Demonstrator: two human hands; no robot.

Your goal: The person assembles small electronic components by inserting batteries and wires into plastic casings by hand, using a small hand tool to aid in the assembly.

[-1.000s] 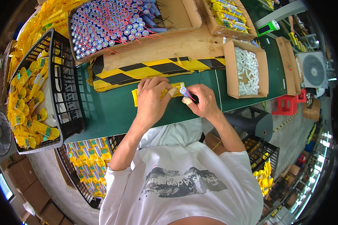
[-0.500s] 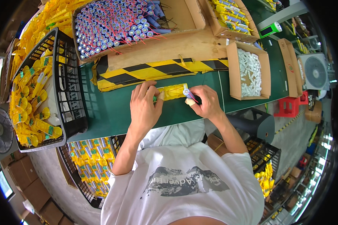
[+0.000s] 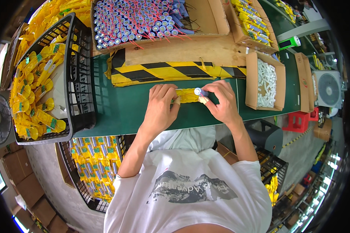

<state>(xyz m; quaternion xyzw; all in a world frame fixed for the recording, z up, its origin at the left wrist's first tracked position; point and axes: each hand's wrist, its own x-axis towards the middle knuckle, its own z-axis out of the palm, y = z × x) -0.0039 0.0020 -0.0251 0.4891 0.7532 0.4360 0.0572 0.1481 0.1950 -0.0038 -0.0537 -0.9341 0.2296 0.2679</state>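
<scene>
On the green worktop, my left hand holds down a flat yellow plastic housing by its left end. My right hand grips a blue cylindrical battery cell and holds it at the right end of the yellow housing. Both hands meet over the middle of the worktop, just in front of a yellow-and-black striped board.
A cardboard box of upright blue cells with red wires stands behind the striped board. A black crate of yellow housings sits at left, another lies below the worktop. A box of white parts is at right.
Both hands stayed together over the yellow housing. The left hand slid off the housing's middle to its left end, uncovering it, while the right hand kept the blue cell at its right end.
</scene>
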